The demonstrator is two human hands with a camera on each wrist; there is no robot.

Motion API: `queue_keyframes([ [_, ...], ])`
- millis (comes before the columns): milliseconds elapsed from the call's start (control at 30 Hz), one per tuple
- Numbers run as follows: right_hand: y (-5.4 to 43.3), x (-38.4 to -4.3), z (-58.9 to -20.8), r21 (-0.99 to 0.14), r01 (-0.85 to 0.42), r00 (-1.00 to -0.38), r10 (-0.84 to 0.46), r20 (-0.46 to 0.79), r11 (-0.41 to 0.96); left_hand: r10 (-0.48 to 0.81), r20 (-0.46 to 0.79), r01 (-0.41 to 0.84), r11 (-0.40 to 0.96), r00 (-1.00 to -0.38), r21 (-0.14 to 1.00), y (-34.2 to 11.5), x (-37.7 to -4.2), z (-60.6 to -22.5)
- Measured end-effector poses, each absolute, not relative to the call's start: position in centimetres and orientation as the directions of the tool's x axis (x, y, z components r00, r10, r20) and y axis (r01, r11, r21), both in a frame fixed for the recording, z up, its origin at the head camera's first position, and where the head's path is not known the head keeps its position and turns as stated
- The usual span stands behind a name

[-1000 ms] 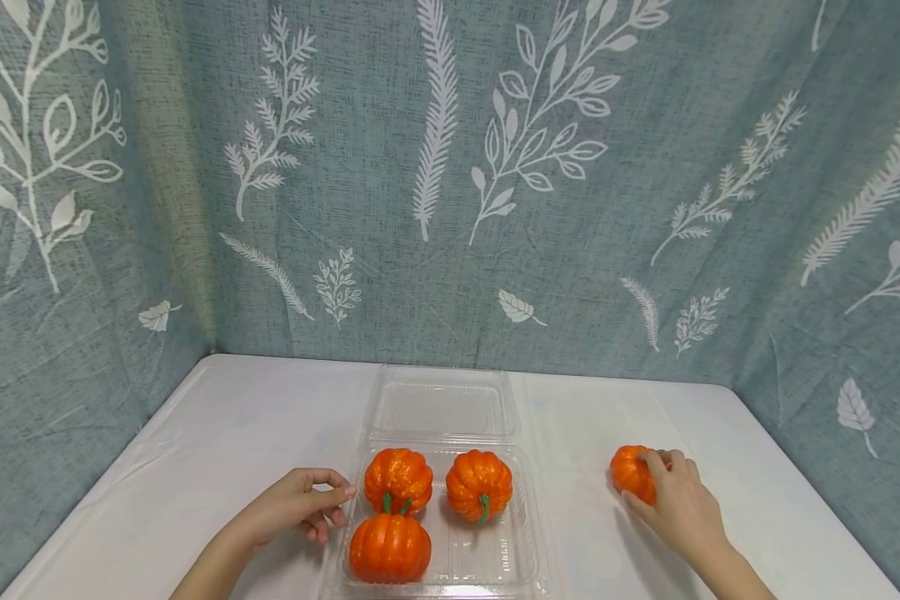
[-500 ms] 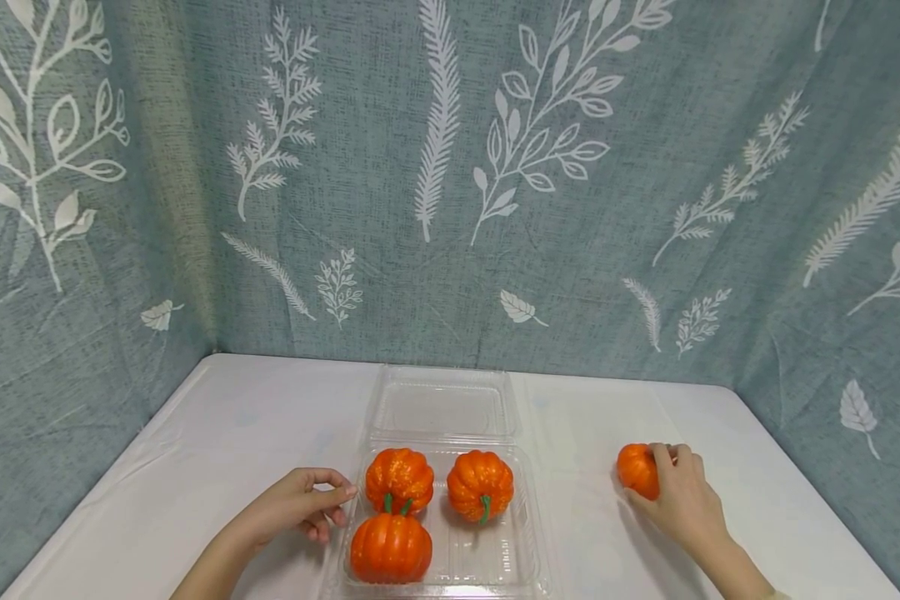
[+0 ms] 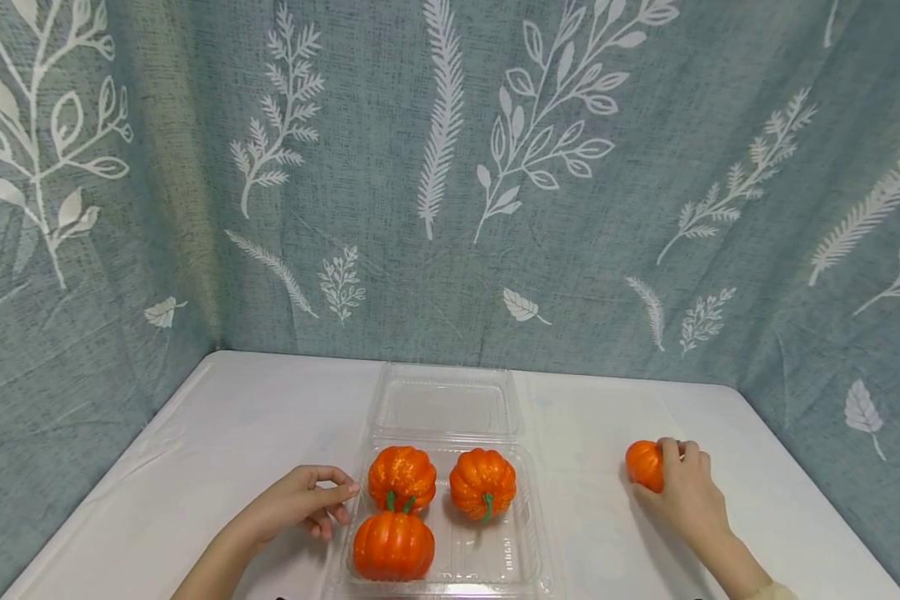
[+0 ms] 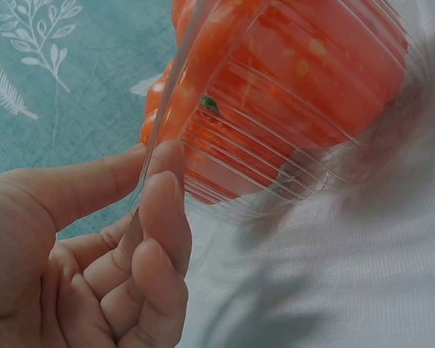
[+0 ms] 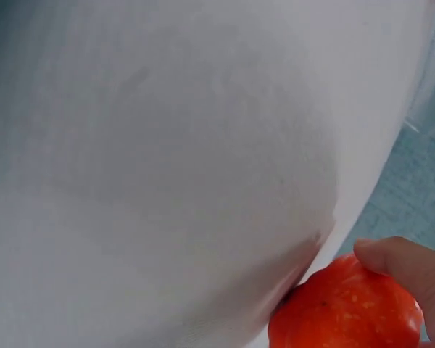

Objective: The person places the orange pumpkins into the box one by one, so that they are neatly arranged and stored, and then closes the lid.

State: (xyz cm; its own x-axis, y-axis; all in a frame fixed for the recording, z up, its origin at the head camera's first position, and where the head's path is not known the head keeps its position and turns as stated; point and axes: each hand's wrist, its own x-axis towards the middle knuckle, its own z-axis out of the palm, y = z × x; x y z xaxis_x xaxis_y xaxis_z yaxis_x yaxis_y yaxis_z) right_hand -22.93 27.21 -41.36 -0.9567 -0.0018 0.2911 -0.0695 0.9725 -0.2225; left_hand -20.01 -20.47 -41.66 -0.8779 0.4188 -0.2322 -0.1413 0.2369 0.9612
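Note:
A clear plastic clamshell box (image 3: 528, 550) lies on the table with its lid (image 3: 450, 404) folded back flat. Inside are three orange pumpkins: a speckled one (image 3: 401, 477) at the back left, one with a green stem (image 3: 483, 483) at the back right, and a smoother one (image 3: 393, 546) at the front left. My left hand (image 3: 307, 504) pinches the box's left rim, thumb and fingers (image 4: 163, 196) on either side of the thin wall. Off to the right, my right hand (image 3: 682, 492) grips another small pumpkin (image 3: 644, 465), with the thumb (image 5: 399, 257) against its side; the hand partly covers it.
A white cloth (image 3: 255, 408) covers the table. Behind and to the sides hangs a blue-green curtain (image 3: 390, 275) with white leaf prints. The front right part of the box, beside the smoother pumpkin, shows bare ribbed plastic (image 3: 487, 558).
My right hand and its pumpkin have shifted slightly right and away from me, the fingers now covering more of it. The left hand keeps its place at the box rim.

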Motion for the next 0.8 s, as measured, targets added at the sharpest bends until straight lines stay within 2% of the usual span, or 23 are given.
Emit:
queue_keyframes([
  [233, 27.5, -23.2, -40.2, -0.262, -0.051, -0.976, 0.008, 0.218, 0.964, 0.412, -0.238, -0.147, 0.24, -0.88, 0.96, -20.4, -20.0, -41.6],
  [500, 27.4, -23.3, -38.6, -0.342, -0.101, -0.987, -0.051, 0.153, 0.934, 0.415, -0.229, -0.138, 0.239, -0.88, 0.961, -20.5, -20.0, -41.5],
  [700, 26.9, -23.1, -37.5, -0.394, -0.087, -0.995, -0.102, -0.016, 0.915, 0.411, -0.235, -0.142, 0.245, -0.881, 0.959, -20.4, -20.0, -41.5],
  [800, 26.7, -23.0, -37.0, -0.431, -0.12, -0.976, -0.186, -0.115, 0.894, 0.408, -0.237, -0.143, 0.247, -0.881, 0.958, -20.4, -19.9, -41.5],
])
